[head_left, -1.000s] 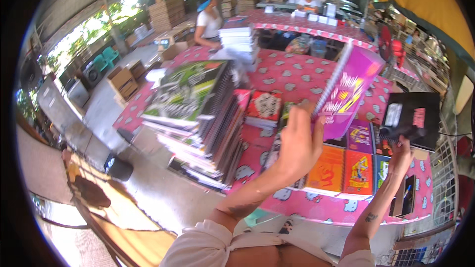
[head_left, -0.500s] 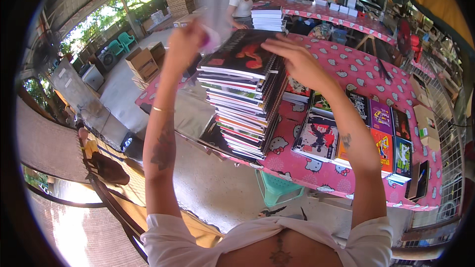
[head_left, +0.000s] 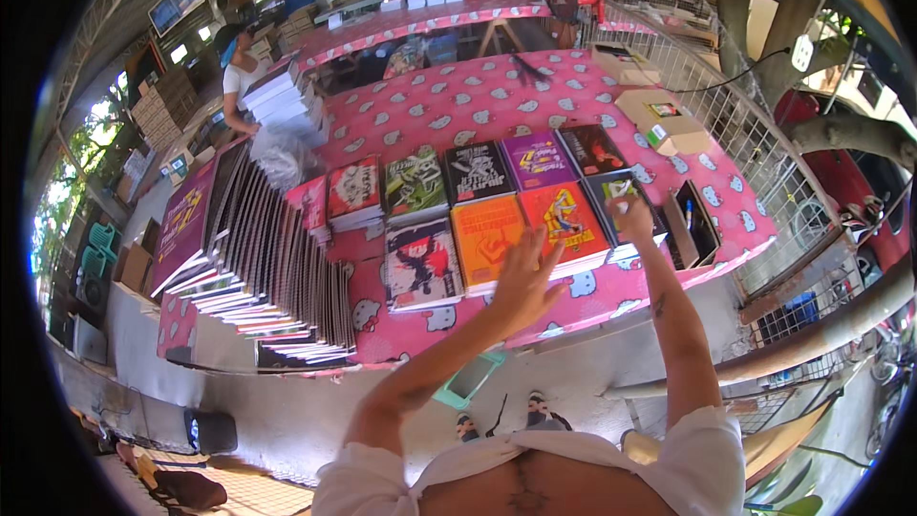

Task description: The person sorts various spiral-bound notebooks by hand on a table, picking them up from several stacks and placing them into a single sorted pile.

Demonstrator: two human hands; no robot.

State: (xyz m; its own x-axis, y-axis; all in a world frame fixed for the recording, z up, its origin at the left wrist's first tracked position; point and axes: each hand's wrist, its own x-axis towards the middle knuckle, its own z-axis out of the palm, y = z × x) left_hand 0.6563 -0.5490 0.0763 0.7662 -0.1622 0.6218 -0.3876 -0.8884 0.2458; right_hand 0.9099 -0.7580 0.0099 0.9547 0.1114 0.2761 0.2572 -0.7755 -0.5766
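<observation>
My left hand (head_left: pixel 525 282) has its fingers spread and holds nothing. It hovers over the front edge of the orange books, between a plain orange one (head_left: pixel 489 237) and one with a yellow figure (head_left: pixel 564 220). My right hand (head_left: pixel 630 220) is on a dark book with green lettering (head_left: pixel 611 189) at the right end of the front row, its fingers bent against the cover. Behind lie a purple book (head_left: pixel 537 159) and a dark red-black book (head_left: pixel 589 148). At the left leans a tall stack of bound books (head_left: pixel 277 258), a purple cover (head_left: pixel 181 225) on top.
Crumpled clear plastic (head_left: pixel 284 155) lies behind the tall stack, near a white paper pile (head_left: pixel 287 100). A small open box with pens (head_left: pixel 694 225) stands right of the books. Cardboard (head_left: pixel 662 120) lies by the wire fence. A person (head_left: pixel 244 72) stands at the far left.
The view has turned right. Both hands have left the tall stack for the book rows. The stack's top cover was dark and is now purple; my left hand no longer holds the blurred item.
</observation>
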